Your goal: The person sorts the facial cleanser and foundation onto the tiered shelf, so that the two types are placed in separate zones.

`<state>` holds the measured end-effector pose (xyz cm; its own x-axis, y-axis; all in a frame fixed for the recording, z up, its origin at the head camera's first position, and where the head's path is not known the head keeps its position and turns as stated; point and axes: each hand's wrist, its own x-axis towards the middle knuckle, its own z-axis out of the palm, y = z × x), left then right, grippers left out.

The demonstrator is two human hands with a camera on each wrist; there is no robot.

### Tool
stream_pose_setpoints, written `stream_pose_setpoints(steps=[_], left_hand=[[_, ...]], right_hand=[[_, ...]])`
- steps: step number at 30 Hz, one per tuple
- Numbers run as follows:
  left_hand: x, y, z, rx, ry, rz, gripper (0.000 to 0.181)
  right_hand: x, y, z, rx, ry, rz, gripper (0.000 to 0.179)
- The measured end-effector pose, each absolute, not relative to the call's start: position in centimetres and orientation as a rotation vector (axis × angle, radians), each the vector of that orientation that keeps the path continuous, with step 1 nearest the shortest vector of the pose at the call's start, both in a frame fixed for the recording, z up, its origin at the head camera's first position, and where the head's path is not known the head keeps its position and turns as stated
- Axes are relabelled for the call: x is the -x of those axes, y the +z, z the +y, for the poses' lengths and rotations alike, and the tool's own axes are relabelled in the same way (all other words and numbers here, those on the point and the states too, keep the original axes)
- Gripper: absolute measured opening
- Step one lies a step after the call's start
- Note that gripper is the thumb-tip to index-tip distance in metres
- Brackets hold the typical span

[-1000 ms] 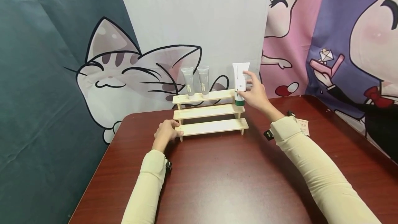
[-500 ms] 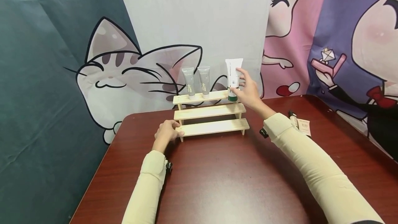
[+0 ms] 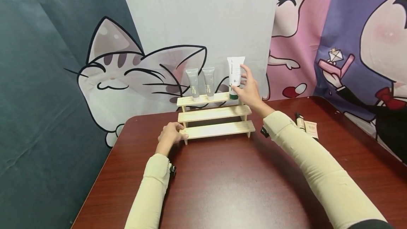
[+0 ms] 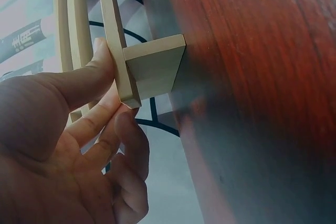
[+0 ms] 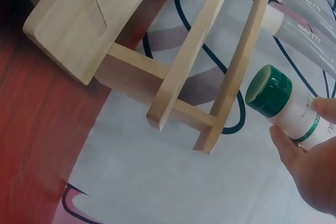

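My right hand (image 3: pixel 250 89) grips a white squeeze tube (image 3: pixel 235 73) with a green cap, cap downward, at the right end of the top step of a three-step wooden display rack (image 3: pixel 216 130). In the right wrist view the green cap (image 5: pixel 269 91) shows a gap between it and the top board. Two grey translucent tubes, a left one (image 3: pixel 193 83) and a right one (image 3: pixel 208 82), stand on their white caps on the same step. At the rack's lower left end my left hand (image 3: pixel 170 134) pinches the lowest board, thumb above and fingers beneath, as the left wrist view shows.
On the reddish-brown table (image 3: pixel 222 179), beyond my right forearm, lie a small dark-capped bottle (image 3: pixel 300 121) and a pale packet (image 3: pixel 311 129). A cartoon-printed cloth backdrop (image 3: pixel 203 17) hangs right behind the rack.
My right hand has carried the white tube leftward and slightly up, from beside the rack's right end to the top step. The left hand and the rack have stayed still.
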<state>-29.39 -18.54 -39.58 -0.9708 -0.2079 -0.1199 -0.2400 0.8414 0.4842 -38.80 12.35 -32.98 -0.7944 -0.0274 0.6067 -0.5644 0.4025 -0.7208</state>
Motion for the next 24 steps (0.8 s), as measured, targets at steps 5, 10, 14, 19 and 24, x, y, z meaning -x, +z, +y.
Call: stream_pose_setpoints(steps=[5,10,14,19,24], left_hand=[[29.4,-39.5,-18.5,0.358,0.784,2.954,0.042],[29.3,-39.5,-18.5,0.36,0.783,2.955,0.042],[29.3,-39.6,-18.5,0.367,0.788,2.956,0.042],[29.3,-39.5,-18.4,0.364,0.791,2.961,0.042],[29.3,-39.5,-18.4,0.368,0.785,2.961,0.041]], right_hand=[[39.2,-33.1,12.0,-0.502,1.42,-2.146,0.087],[39.5,-33.2,11.7,-0.494,1.44,-2.143,0.09],[39.7,-33.4,11.5,-0.489,1.44,-2.145,0.094],[39.9,-33.7,11.5,-0.489,1.434,-2.146,0.095],[40.1,-33.9,11.4,-0.494,1.44,-2.145,0.094]])
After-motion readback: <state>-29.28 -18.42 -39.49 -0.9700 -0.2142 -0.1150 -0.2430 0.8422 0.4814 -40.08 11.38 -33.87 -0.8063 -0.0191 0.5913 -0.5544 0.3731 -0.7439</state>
